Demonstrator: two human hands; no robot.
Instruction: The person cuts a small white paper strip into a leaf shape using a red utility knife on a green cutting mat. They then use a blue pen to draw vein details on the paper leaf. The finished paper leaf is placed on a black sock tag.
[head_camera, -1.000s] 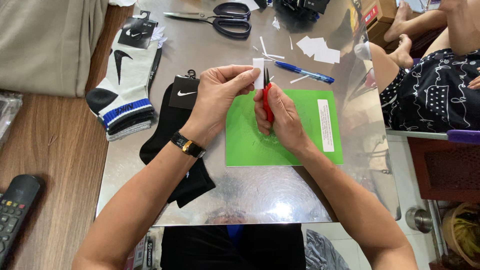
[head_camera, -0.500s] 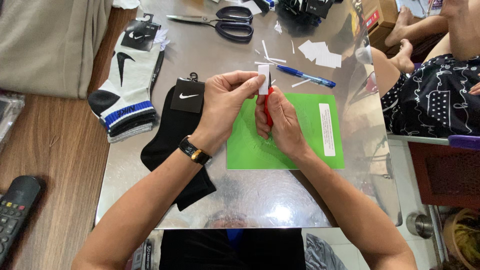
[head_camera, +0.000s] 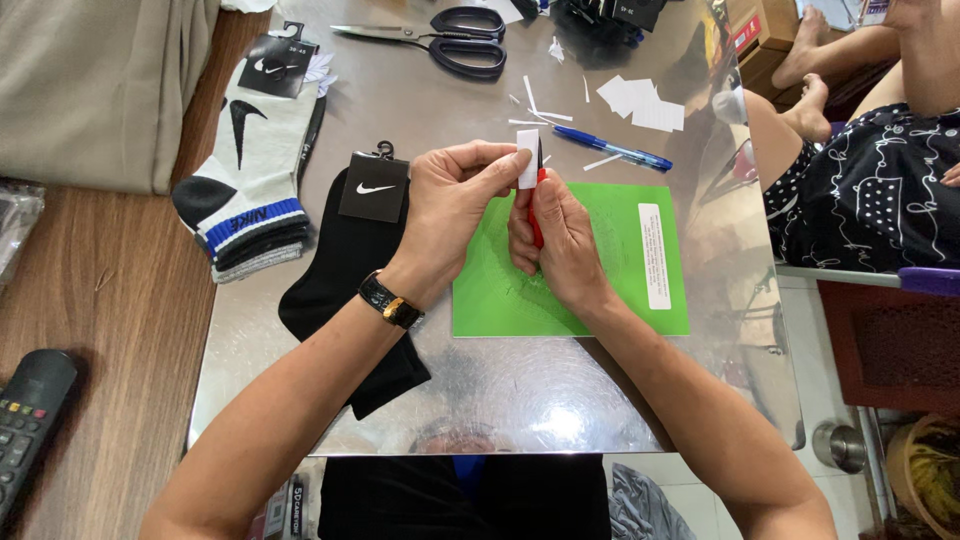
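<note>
1. Both hands are up over the top edge of the green cutting mat (head_camera: 600, 290), and that mat is our landmark from here on.
2. The left hand (head_camera: 450, 205) has its thumb and forefinger pinched together on a small white paper slip (head_camera: 527, 172), holding it upright just above the mat's top left corner.
3. The right hand (head_camera: 560, 240) is wrapped tight around a red-handled craft knife (head_camera: 537, 205), fingers closed on the handle, the dark blade tip poking up right beside the slip.
4. By the look of it, that slip is featherlight and floppy, easy to crease or tear. I'd say it wants pinching close to the cut line, near an edge, so it stays flat against the blade.
5. The knife looks slim and stiff. The handle is the safe place to hold it, well back from the tip.
6. Beyond the mat's top edge lies a blue pen (head_camera: 612, 150), with white paper scraps (head_camera: 640, 100) further out and black scissors (head_camera: 440, 42) beyond those.
7. Left of the mat sits a pair of black socks (head_camera: 340, 270), and further left a white sock bundle (head_camera: 250, 190).
8. Everything rests on a shiny metal table (head_camera: 540, 390).
</note>
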